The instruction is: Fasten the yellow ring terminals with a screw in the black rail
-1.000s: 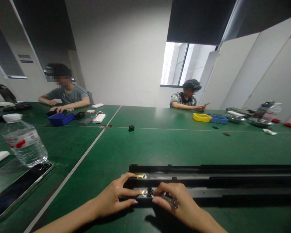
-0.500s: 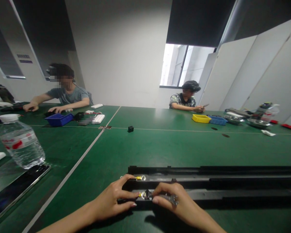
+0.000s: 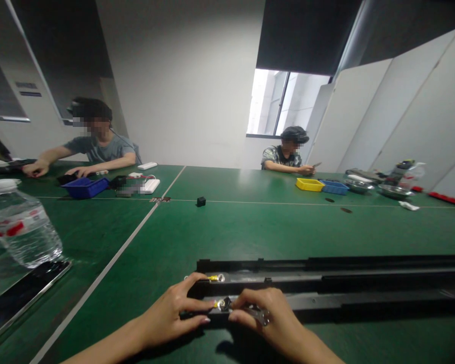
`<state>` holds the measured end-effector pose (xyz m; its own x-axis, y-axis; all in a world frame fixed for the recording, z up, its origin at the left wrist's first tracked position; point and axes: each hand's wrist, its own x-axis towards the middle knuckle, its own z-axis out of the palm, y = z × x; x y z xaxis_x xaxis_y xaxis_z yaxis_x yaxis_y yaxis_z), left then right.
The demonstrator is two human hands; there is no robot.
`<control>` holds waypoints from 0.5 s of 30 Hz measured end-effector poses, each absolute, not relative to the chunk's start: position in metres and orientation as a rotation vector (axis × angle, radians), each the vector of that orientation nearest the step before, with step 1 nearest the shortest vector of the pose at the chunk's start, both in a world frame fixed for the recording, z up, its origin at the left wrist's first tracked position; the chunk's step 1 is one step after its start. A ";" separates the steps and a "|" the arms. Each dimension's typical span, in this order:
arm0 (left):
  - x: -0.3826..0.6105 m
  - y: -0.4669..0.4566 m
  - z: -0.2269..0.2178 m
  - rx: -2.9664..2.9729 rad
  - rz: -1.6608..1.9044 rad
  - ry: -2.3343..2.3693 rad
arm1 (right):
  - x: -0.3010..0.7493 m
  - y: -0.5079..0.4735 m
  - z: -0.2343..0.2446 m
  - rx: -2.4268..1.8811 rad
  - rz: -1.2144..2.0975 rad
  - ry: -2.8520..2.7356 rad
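A long black rail (image 3: pixel 364 283) lies across the green table (image 3: pixel 250 227) in front of me. My left hand (image 3: pixel 174 313) grips the rail's left end, fingers curled round it, beside a yellow ring terminal (image 3: pixel 215 277). My right hand (image 3: pixel 265 318) is closed on a small silver wrench (image 3: pixel 260 316), its fingertips at a shiny nut or bolt (image 3: pixel 223 304) on the rail's near strip. A second yellow terminal sits at that bolt.
A water bottle (image 3: pixel 18 227) and a dark phone (image 3: pixel 18 298) stand at the left. Two other people sit at the far side. Blue tray (image 3: pixel 82 187), yellow tray (image 3: pixel 310 184), metal bowls (image 3: pixel 390 190) and a small black block (image 3: pixel 200 201) lie on the table.
My hands and the rail have shifted slightly left in view as my head turned. The person at the far left has stretched an arm out to the left.
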<state>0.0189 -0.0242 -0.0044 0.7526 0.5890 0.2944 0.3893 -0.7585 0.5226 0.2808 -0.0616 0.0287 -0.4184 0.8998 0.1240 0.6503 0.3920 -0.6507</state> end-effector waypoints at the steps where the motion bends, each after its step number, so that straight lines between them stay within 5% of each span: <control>1: 0.019 -0.024 -0.005 2.519 0.629 0.750 | 0.280 -0.062 0.029 -1.330 0.707 -2.200; 15: 0.017 -0.023 -0.012 2.523 0.639 0.748 | 0.274 -0.058 0.035 -1.357 0.693 -2.143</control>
<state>0.0172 -0.0228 -0.0125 0.7480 0.5902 0.3035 0.3917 -0.7617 0.5161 0.2739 -0.0581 0.0354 -0.3731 0.9164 0.1448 0.6580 0.3714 -0.6550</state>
